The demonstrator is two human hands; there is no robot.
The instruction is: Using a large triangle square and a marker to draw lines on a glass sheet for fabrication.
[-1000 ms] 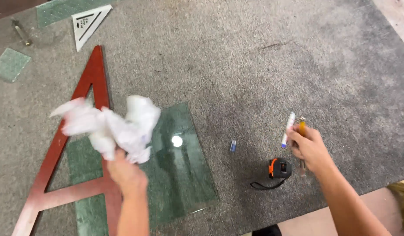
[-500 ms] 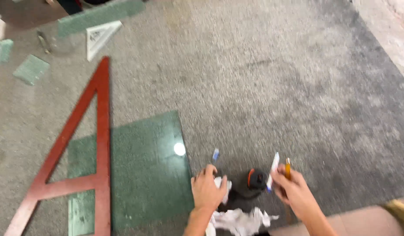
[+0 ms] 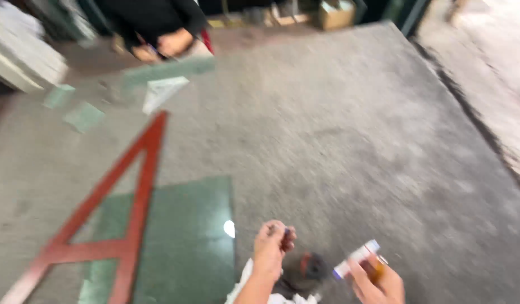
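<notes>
Cap (image 3: pixel 286 231), small & dark, pinched in left hand (image 3: pixel 273 247) fingertips, just above tape measure (image 3: pixel 306 269) on grey surface (image 3: pixel 350 129). Right hand (image 3: pixel 377 280) closed round white marker (image 3: pixel 356 259) w/ an orange tool, near surface's front edge. White rag (image 3: pixel 246 284) under left wrist. Glass sheet (image 3: pixel 181 236) & red frame (image 3: pixel 122 208) lie to the left. Another person (image 3: pixel 153 25) at far side.

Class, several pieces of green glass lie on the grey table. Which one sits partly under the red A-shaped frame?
The large green glass sheet near the left hand; the red A-shaped frame lies across it. The smaller pieces lie apart, farther away.
</notes>
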